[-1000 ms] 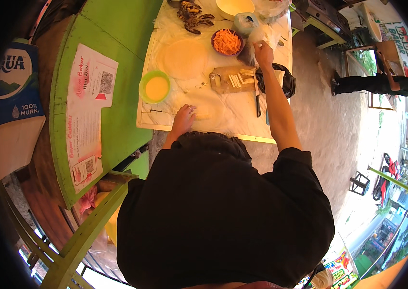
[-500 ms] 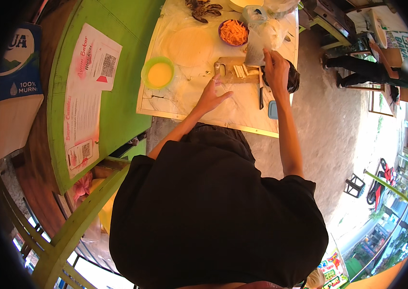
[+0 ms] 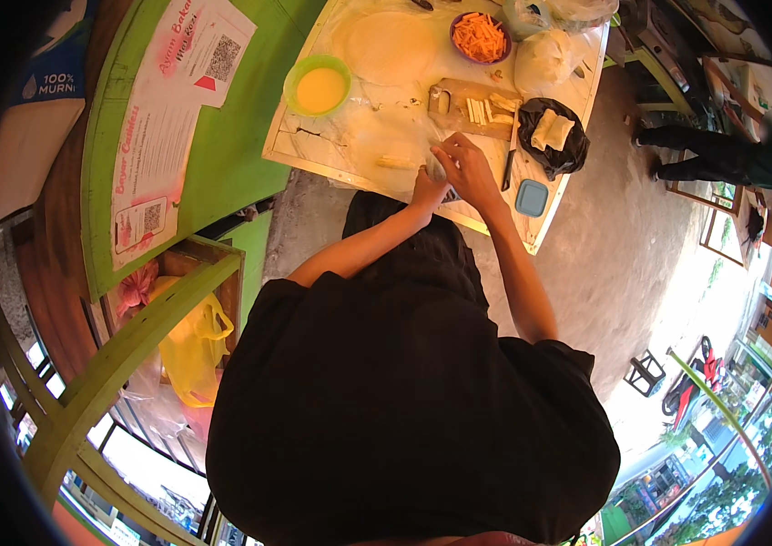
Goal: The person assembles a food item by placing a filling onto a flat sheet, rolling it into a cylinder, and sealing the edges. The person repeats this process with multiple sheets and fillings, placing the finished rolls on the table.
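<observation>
Meeting at the table (image 3: 290, 146), six o'clock side, our left hand (image 3: 428, 189) and right hand (image 3: 468, 168) touch; whether they pinch anything we cannot tell. A pale strip (image 3: 399, 163) lies beside them at ten o'clock; the board (image 3: 456, 109) at one o'clock seems placed for easy reach.

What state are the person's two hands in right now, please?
Left hand: partly curled, close to the right; any hold cannot be told.
Right hand: fingers bent; whether it holds anything cannot be told.
</observation>
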The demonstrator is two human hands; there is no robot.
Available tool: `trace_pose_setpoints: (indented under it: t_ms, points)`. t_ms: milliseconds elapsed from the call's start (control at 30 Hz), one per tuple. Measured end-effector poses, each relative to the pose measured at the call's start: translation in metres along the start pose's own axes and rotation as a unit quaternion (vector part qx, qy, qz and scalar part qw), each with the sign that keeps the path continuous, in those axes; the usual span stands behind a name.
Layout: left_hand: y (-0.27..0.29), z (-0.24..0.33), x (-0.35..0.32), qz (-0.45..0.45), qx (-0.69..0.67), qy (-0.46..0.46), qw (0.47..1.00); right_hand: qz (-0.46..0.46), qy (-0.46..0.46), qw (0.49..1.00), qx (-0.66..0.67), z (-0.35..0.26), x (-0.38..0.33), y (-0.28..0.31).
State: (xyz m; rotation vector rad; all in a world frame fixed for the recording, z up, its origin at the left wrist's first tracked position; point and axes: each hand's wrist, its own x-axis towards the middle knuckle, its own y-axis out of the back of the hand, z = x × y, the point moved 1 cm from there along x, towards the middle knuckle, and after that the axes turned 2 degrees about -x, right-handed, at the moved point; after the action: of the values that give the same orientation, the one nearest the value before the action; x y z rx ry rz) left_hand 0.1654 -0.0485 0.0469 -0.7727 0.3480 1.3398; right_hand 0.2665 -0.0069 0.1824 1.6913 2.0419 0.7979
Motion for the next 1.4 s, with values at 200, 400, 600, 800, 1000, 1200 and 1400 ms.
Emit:
trace_pose_setpoints:
  t_ms: [200, 400, 600, 800, 1000, 1200, 1400]
  points:
    - [-0.004, -0.026, -0.032, -0.028, -0.110, 0.105, 0.988, -0.091, -0.030, 0.995, -0.032, 0.013, 0.003, -0.035]
    - [-0.011, -0.057, -0.036, 0.020, -0.178, 0.163, 0.970, -0.139, -0.008, 0.990, -0.029, 0.030, 0.007, -0.060]
    - [-0.010, -0.068, -0.033, 0.018, -0.187, 0.180, 0.966, -0.146, 0.019, 0.988, -0.045, 0.041, 0.014, -0.073]
    - [-0.008, -0.076, -0.026, 0.009, -0.198, 0.171, 0.965, -0.145, 0.042, 0.987, -0.049, 0.049, 0.020, -0.078]
    - [-0.015, -0.060, -0.037, -0.004, -0.235, 0.149, 0.960, -0.161, 0.058, 0.984, -0.057, 0.059, 0.026, -0.086]
    - [-0.013, -0.051, -0.041, -0.009, -0.264, 0.126, 0.956, -0.160, 0.084, 0.982, -0.049, 0.058, 0.033, -0.091]
    - [-0.013, -0.050, -0.039, 0.002, -0.270, 0.120, 0.955, -0.185, 0.067, 0.979, -0.055, 0.052, 0.037, -0.093]
